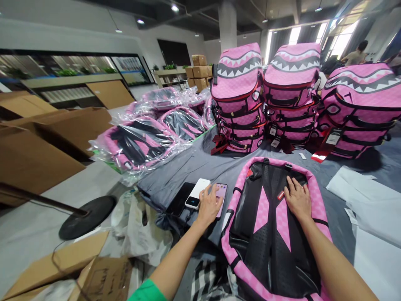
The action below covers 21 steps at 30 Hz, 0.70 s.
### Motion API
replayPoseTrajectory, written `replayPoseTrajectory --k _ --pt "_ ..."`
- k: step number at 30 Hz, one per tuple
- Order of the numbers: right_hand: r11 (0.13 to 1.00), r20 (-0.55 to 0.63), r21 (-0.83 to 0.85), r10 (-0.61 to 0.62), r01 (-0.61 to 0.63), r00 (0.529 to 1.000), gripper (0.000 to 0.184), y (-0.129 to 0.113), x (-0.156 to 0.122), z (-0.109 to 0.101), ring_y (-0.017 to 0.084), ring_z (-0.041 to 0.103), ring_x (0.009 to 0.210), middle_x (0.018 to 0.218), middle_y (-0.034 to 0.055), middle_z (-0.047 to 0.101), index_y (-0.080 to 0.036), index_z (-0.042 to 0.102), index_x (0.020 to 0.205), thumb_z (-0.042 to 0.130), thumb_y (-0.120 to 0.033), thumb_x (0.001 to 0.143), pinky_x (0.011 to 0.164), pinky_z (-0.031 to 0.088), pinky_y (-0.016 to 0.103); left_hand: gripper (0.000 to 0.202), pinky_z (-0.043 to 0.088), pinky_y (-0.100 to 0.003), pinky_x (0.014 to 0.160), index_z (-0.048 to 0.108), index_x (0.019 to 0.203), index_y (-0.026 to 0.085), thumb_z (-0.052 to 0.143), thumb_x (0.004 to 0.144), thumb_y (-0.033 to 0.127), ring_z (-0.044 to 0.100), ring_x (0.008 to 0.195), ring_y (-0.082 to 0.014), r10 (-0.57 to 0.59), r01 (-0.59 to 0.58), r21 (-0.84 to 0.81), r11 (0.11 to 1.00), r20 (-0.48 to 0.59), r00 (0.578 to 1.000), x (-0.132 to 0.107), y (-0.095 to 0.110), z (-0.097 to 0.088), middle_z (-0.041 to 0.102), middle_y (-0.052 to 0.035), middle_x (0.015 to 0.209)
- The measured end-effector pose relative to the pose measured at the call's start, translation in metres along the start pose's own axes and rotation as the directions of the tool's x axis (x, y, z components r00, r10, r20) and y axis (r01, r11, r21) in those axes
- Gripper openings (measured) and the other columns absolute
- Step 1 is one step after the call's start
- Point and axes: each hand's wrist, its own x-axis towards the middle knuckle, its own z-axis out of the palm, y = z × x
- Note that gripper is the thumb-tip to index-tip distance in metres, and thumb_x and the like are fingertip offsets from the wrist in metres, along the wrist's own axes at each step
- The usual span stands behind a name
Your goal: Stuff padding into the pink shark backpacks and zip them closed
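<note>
A pink and black backpack (272, 234) lies back side up in front of me, its black padded straps facing the ceiling. My right hand (297, 198) rests on the upper right of it with the fingers spread, beside a small red label (280, 195). To the left of the backpack, my left hand (209, 205) lies over a smartphone (222, 193) with a lit screen, fingers apart and touching it. Just left of that hand sits a white power bank (197, 193) with a small lit display. A dark flat item (181, 199) lies partly beneath the power bank.
Stacked pink backpacks with shark-mouth prints (239, 96) stand along the table's back. Plastic-wrapped backpacks (140, 142) are piled at the left. White sheets (376, 209) lie at the right. Cardboard boxes (103, 276), a plastic bag (138, 225) and a round stand base (87, 217) occupy the floor.
</note>
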Motion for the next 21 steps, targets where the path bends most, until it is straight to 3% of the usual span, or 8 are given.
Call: replayPoseTrajectory --k 3,6,12,21 --pt "1.0 0.001 0.003 -0.004 0.004 1.0 0.053 0.001 0.0 0.0 0.027 0.049 0.135 0.145 0.0176 0.055 -0.015 0.044 0.15 0.032 -0.034 0.101 0.116 0.029 0.055 0.05 0.033 -0.055 0.109 0.049 0.138 0.011 0.053 0.092 0.03 0.052 0.128 -0.0324 0.004 -0.004 0.02 1.0 0.019 1.0 -0.003 -0.003 -0.001 0.072 -0.0162 0.118" --pt "1.0 -0.001 0.0 -0.01 0.01 1.0 0.053 0.0 0.0 -0.001 0.027 0.049 0.135 0.145 0.0179 0.055 -0.015 0.045 0.149 0.031 -0.034 0.102 0.117 0.029 0.054 0.05 0.027 -0.06 0.111 0.051 0.136 0.008 0.052 0.092 0.031 0.051 0.129 -0.0366 -0.07 0.073 0.082 0.994 -0.044 0.997 -0.005 -0.009 -0.008 0.069 -0.0194 0.122" --pt "1.0 -0.019 0.007 -0.013 0.013 1.0 0.054 -0.002 0.0 -0.002 0.028 0.049 0.135 0.144 0.0195 0.055 -0.014 0.045 0.149 0.029 -0.035 0.102 0.116 0.029 0.054 0.048 0.034 -0.053 0.107 0.052 0.135 0.012 0.052 0.092 0.033 0.053 0.127 -0.0342 -0.09 0.095 0.03 0.995 -0.135 0.987 -0.006 -0.021 -0.012 0.07 -0.0182 0.119" --pt "1.0 -0.007 -0.015 -0.012 0.012 1.0 0.053 -0.002 0.0 -0.004 0.026 0.05 0.135 0.144 0.0181 0.056 -0.015 0.045 0.149 0.03 -0.035 0.102 0.116 0.029 0.052 0.052 0.031 -0.054 0.11 0.047 0.138 0.01 0.052 0.091 0.032 0.046 0.134 -0.035 -0.008 0.008 0.014 1.0 -0.007 1.0 0.011 -0.018 0.002 0.065 -0.0181 0.131"
